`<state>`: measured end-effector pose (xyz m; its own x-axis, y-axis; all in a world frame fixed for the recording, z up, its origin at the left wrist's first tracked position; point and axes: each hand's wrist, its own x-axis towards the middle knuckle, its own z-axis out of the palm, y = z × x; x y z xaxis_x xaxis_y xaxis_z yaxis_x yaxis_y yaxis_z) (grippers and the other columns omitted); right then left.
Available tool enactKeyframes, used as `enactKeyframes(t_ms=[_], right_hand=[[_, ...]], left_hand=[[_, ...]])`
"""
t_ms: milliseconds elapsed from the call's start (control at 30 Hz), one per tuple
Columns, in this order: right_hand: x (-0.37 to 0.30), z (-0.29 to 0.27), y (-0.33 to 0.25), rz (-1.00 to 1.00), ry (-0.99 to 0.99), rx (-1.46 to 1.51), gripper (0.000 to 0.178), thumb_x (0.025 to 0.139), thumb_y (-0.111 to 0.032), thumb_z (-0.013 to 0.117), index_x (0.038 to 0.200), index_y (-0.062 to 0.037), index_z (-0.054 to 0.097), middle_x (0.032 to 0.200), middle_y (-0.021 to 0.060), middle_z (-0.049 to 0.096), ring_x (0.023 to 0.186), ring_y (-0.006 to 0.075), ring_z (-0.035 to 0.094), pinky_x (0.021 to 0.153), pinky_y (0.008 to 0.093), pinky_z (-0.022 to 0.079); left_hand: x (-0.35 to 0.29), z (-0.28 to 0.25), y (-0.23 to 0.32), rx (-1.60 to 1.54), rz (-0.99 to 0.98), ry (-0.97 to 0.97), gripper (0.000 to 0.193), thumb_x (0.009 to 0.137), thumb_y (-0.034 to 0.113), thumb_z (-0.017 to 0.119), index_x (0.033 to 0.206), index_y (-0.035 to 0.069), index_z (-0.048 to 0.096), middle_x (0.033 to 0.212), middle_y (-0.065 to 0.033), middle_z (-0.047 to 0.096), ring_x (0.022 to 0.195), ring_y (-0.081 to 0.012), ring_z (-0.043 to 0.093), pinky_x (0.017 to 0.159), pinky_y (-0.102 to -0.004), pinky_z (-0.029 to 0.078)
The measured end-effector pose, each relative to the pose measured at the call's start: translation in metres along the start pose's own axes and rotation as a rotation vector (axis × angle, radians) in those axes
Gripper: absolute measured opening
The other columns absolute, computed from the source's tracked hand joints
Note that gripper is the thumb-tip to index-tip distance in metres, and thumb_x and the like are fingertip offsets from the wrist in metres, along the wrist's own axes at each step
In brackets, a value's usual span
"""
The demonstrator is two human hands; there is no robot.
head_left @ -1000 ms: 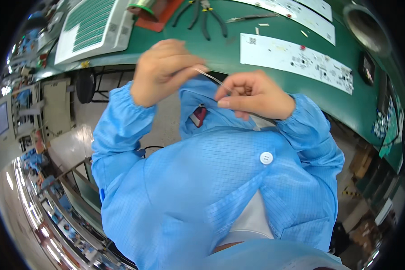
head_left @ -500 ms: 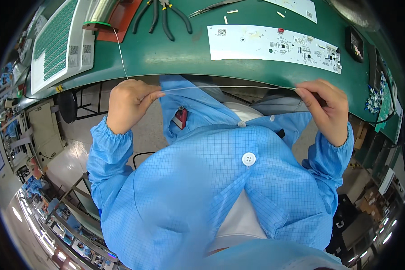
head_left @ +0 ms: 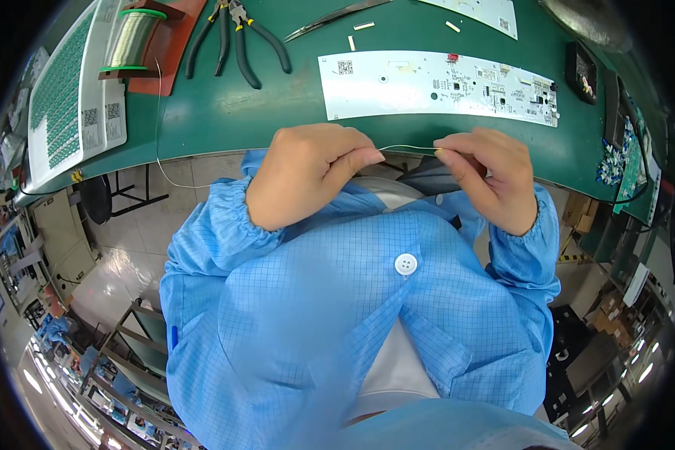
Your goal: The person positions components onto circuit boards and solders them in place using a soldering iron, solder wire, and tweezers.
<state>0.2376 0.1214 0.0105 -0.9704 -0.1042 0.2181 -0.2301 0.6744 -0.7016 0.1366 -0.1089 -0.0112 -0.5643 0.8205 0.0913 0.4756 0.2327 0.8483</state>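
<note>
A thin strand of solder wire (head_left: 409, 146) bridges the short gap between my hands, bowed slightly upward, just off the bench's near edge. My left hand (head_left: 307, 172) pinches it between thumb and fingers. The strand's right end is in the pinch of my right hand (head_left: 495, 176). Behind the left hand, more wire sags in a loose curve back up to a solder spool (head_left: 133, 39) on a brown-red stand (head_left: 178, 52). Beyond my hands lies a long white circuit board (head_left: 397, 94) with small parts and a red connector.
Two pairs of black-handled pliers (head_left: 241, 49) and tweezers (head_left: 334, 20) lie on the green bench (head_left: 225, 120). White trays (head_left: 112, 139) of green boards stand left. Small white strips (head_left: 364, 25), another white board (head_left: 495, 15) and a black box (head_left: 580, 71) lie farther off.
My left hand has moved right, toward my right hand, which has shifted slightly left. The wire span between them has shortened, and the wire from the spool now hangs slack.
</note>
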Motion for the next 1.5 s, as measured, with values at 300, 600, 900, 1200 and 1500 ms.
enactKeyframes(t_ms=[300, 600, 900, 1200, 1500], right_hand=[[0.019, 0.019, 0.010, -0.248, -0.078, 0.011, 0.017, 0.077, -0.001, 0.071, 0.094, -0.0017, 0.070, 0.072, 0.0087, 0.061, 0.059, 0.0235, 0.058, 0.051, 0.0345, 0.043], [0.041, -0.009, 0.034, -0.191, 0.100, -0.097, 0.014, 0.083, 0.000, 0.068, 0.097, 0.0011, 0.070, 0.082, 0.0102, 0.068, 0.066, 0.0180, 0.061, 0.056, 0.0277, 0.045], [0.071, -0.012, 0.091, 0.062, 0.242, -0.546, 0.014, 0.089, -0.013, 0.069, 0.100, -0.0077, 0.074, 0.084, 0.0059, 0.068, 0.067, 0.0191, 0.062, 0.059, 0.0290, 0.048], [0.077, -0.010, 0.095, 0.016, 0.206, -0.614, 0.013, 0.087, -0.014, 0.071, 0.098, -0.0075, 0.074, 0.087, 0.0062, 0.069, 0.072, 0.0214, 0.066, 0.063, 0.0293, 0.051], [0.067, -0.012, 0.089, 0.043, 0.271, -0.317, 0.011, 0.085, -0.004, 0.071, 0.095, -0.0021, 0.071, 0.086, 0.0060, 0.070, 0.071, 0.0128, 0.062, 0.064, 0.0246, 0.049]], left_hand=[[0.001, 0.007, -0.001, -0.118, -0.061, 0.010, 0.013, 0.089, 0.015, 0.067, 0.092, 0.003, 0.070, 0.083, -0.0127, 0.068, 0.077, -0.0305, 0.066, 0.067, -0.0375, 0.053], [0.008, -0.001, -0.001, -0.038, -0.030, 0.129, 0.012, 0.088, 0.013, 0.069, 0.088, 0.001, 0.068, 0.074, -0.0104, 0.063, 0.064, -0.0264, 0.061, 0.059, -0.0349, 0.049], [0.019, -0.003, -0.025, 0.583, 0.173, 0.249, 0.023, 0.075, 0.021, 0.077, 0.081, 0.009, 0.059, 0.093, -0.0044, 0.067, 0.086, -0.0253, 0.063, 0.066, -0.0358, 0.050], [0.019, 0.008, -0.038, 0.602, 0.255, 0.289, 0.022, 0.073, 0.020, 0.077, 0.083, 0.010, 0.059, 0.106, -0.0007, 0.070, 0.103, -0.0260, 0.064, 0.075, -0.0370, 0.054], [0.026, 0.008, -0.035, 0.605, 0.271, 0.294, 0.022, 0.072, 0.018, 0.079, 0.080, 0.008, 0.061, 0.104, -0.0010, 0.072, 0.103, -0.0252, 0.066, 0.076, -0.0350, 0.055]])
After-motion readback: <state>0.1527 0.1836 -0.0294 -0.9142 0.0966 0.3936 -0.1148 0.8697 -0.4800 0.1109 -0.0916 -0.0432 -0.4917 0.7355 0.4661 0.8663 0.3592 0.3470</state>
